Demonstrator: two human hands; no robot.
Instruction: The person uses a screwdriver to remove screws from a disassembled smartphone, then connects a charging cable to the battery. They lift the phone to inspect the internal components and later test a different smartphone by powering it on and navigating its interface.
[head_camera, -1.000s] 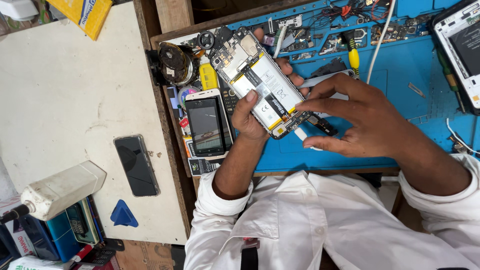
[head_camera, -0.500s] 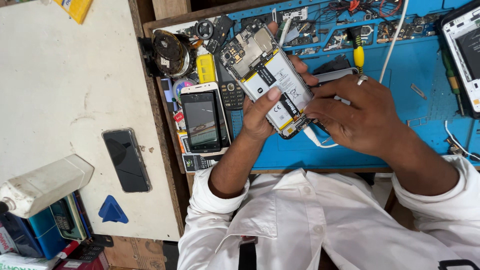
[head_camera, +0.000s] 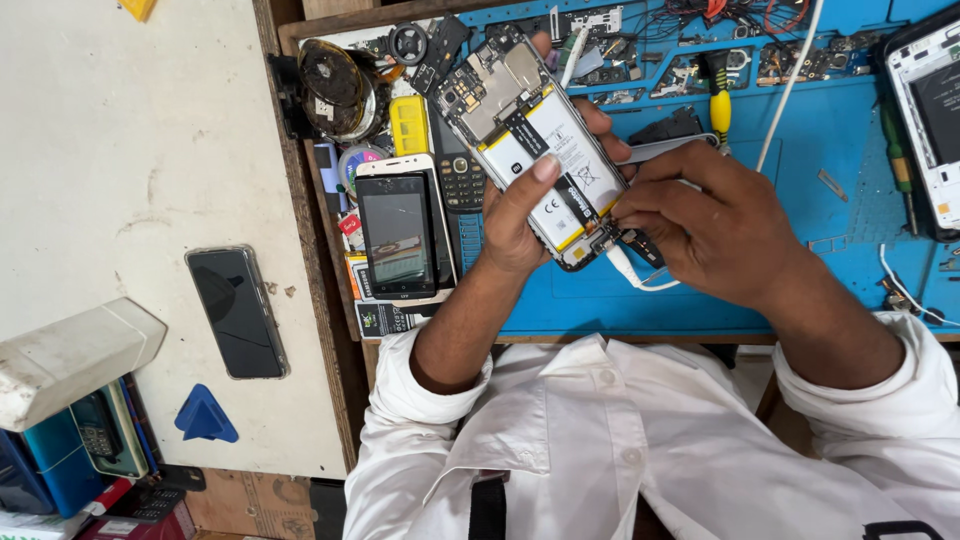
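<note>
Compared with the earlier frames, the opened phone (head_camera: 535, 150) sits a little higher in the frame and the right hand (head_camera: 715, 225) is closer to its lower end; the camera itself has also shifted.

From the head view, the phone has no back cover, so the white battery and the circuit board at its upper end are visible. It is in the upper centre of the frame, tilted, held above the blue mat (head_camera: 800, 200) on the tabletop. The left hand (head_camera: 515, 215) supports it from below, with the fingers clamped around its edges and the thumb pressed flat on the battery. The right hand has its fingers pinched together at the bottom edge of the phone, where a white cable (head_camera: 635, 278) meets it; whether they hold the plug or a small tool, I cannot tell.

I judge that the step in hand is work at the bottom connector of the phone. The next move calls for a steady left grip and a straight, gentle motion of the right fingers.

Left of the hands, a white smartphone (head_camera: 400, 230) lies face up. A dark phone (head_camera: 237, 310) lies on the pale surface at the left. A yellow-handled screwdriver (head_camera: 718, 100) lies at the upper right.
</note>
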